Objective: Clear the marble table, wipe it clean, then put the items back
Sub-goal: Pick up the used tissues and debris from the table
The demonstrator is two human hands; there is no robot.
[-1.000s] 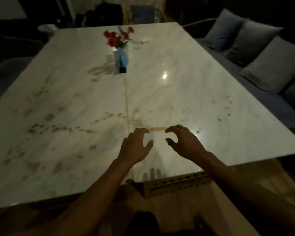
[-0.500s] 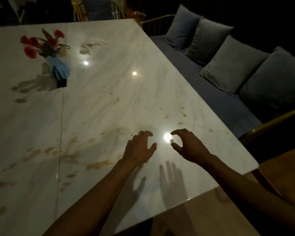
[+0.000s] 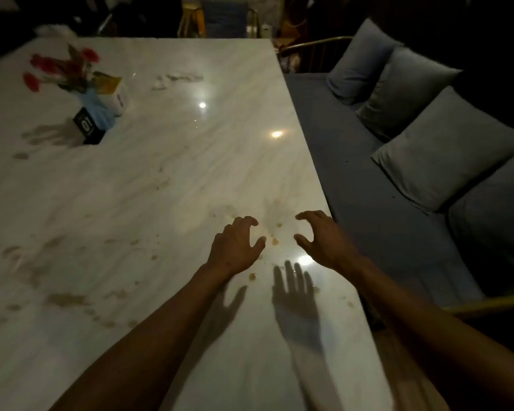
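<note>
Now, head view. Against the picture half a second back, your view has swung left again: the vase (image 3: 97, 109) sits further in from the frame's left edge, and a white box (image 3: 116, 94) just behind it shows. Your left hand (image 3: 235, 246) and right hand (image 3: 324, 238) keep the same pose, hovering over the near right part of the marble table (image 3: 166, 179), fingers loosely curled, a gap between them, holding nothing. Likely meaning: clearing hasn't begun; you're only scanning.

Items to clear are well apart from both hands, far left. The blue vase holds red flowers (image 3: 60, 68); a small black cube (image 3: 88, 127) touches its base. The white box seems to hold something yellowish; can't tell what. Brown stains (image 3: 69, 299) spot the near tabletop, so wiping is still undone. Grey cushions (image 3: 445, 152) line the bench on the right.
</note>
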